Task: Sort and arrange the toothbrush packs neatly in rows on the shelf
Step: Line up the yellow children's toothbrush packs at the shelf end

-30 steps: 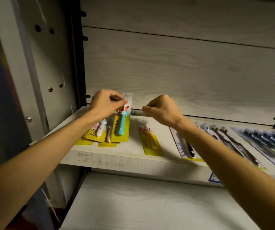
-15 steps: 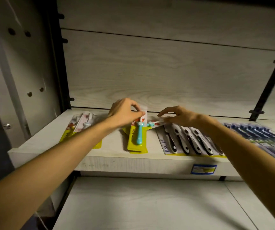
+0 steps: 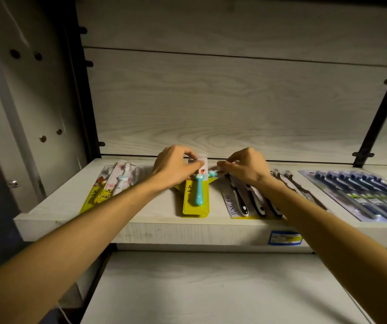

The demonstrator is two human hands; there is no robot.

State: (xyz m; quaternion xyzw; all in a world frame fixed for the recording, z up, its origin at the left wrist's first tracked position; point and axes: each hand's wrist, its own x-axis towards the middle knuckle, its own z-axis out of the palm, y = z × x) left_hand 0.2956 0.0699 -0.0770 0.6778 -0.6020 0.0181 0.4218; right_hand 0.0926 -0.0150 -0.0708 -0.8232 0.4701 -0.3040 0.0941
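Note:
On the pale wooden shelf [image 3: 141, 228] a yellow pack with a blue child's toothbrush [image 3: 197, 195] lies on top of another yellow pack, lengthwise toward me. My left hand [image 3: 176, 167] pinches this pack's top end with thumb and fingers. My right hand [image 3: 244, 167] pinches the top of a second pack with a teal toothbrush [image 3: 213, 174], which lies slanted partly over the JING PAI multi-pack [image 3: 246, 202]. Two yellow packs with white brushes [image 3: 113, 185] rest at the left.
Right of the JING PAI pack lie a strip of grey-handled brushes [image 3: 297, 185] and a wide pack of dark blue brushes [image 3: 360, 195]. A blue price label [image 3: 284, 238] is on the shelf's front edge. A lower shelf [image 3: 211, 288] sits below. Black uprights [image 3: 384, 97] flank the back panel.
The view has shifted right. My left hand carried the blue-brush pack from the left pile onto the yellow pack at the middle. My right hand curled onto the slanted teal pack.

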